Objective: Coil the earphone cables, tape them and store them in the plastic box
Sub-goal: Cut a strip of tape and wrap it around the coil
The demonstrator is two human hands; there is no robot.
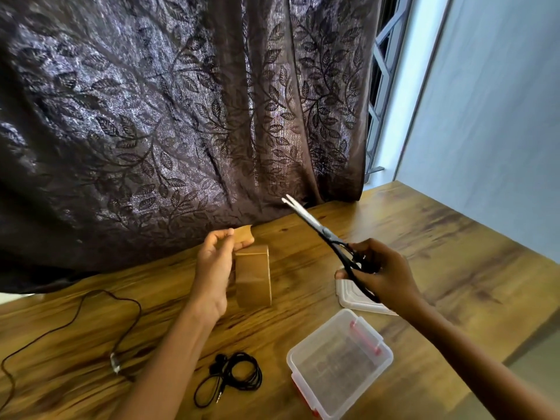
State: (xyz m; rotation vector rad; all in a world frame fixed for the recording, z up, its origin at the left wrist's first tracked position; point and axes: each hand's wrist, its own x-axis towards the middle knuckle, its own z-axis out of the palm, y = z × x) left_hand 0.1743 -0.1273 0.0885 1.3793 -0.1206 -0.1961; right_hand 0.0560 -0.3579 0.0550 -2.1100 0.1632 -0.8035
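My left hand [213, 268] holds a roll of brown tape [254, 277] above the table, with the free end [244, 233] pinched up between thumb and fingers. My right hand [383, 274] grips black-handled scissors [327, 237], blades slightly apart and pointing up-left, clear of the tape. A coiled black earphone cable [239, 371] lies on the wooden table [394, 231] near the front. An uncoiled black earphone cable [91, 322] sprawls at the left. The clear plastic box [339, 362] with red clasps stands open at the front right.
The box's white lid [357, 301] lies flat behind the box, partly under my right hand. A dark leaf-patterned curtain [181, 116] hangs along the table's far edge. The table's right edge runs beside a pale wall [500, 116].
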